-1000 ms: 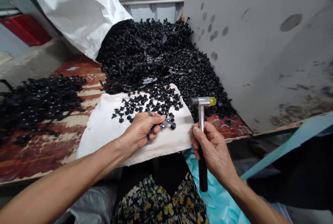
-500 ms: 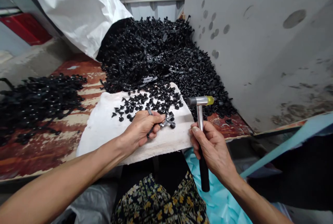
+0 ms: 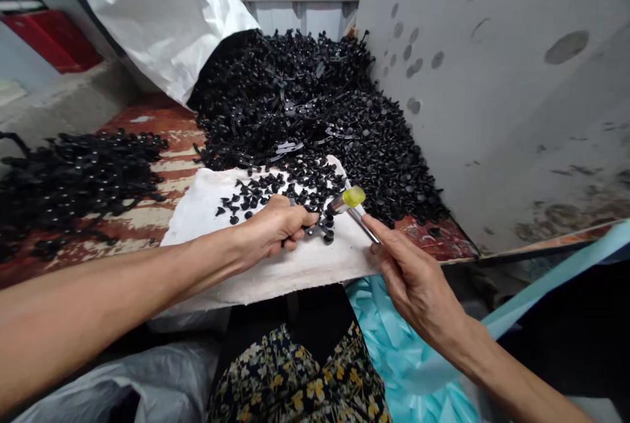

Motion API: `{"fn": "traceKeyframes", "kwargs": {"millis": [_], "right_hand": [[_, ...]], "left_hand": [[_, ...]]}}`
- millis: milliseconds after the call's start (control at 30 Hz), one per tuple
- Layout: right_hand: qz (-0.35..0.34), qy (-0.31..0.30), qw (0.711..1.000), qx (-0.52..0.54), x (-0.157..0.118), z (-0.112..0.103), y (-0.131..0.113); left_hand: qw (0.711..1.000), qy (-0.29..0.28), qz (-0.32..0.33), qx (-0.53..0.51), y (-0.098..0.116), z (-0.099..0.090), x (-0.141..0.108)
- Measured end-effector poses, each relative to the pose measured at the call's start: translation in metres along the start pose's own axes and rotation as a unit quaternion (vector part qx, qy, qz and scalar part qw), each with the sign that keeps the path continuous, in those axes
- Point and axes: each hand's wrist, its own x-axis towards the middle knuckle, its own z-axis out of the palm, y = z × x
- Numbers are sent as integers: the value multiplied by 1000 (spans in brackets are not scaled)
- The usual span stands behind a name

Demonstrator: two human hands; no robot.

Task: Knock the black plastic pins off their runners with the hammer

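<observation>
My left hand is closed on a dark grey jointed metal link piece, pinched between thumb and fingers just above a white cloth. Part of the link is hidden inside the hand; its free end carries small black round-headed pieces. My right hand grips a two-faced hammer with a metal shank and a yellow face; the dark grip is mostly covered by the hand. The hammer's head is tilted down and lies over or against the link's end, though contact is not clear. Loose black stud-like pieces lie on the cloth.
A large heap of black parts rises behind the cloth. Another pile lies on the worn red table at left. A spotted grey board walls the right side. White sheeting hangs at upper left.
The hammer has swung from upright down and left, onto or over the link piece. My right hand has turned with it. My left hand keeps its hold on the link.
</observation>
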Motion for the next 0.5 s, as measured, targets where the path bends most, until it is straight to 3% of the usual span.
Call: {"fn": "traceKeyframes", "kwargs": {"millis": [133, 267, 433, 500], "right_hand": [[-27, 0, 999, -17, 3, -8, -7], [-70, 83, 994, -5, 6, -14, -16], [-86, -8, 993, -83, 6, -17, -11], [-78, 33, 994, -63, 7, -18, -12]], "left_hand": [[999, 33, 13, 38, 2, 2, -1], [999, 19, 17, 41, 2, 3, 1], [998, 30, 15, 44, 3, 4, 1], [999, 28, 10, 42, 4, 4, 1]]}}
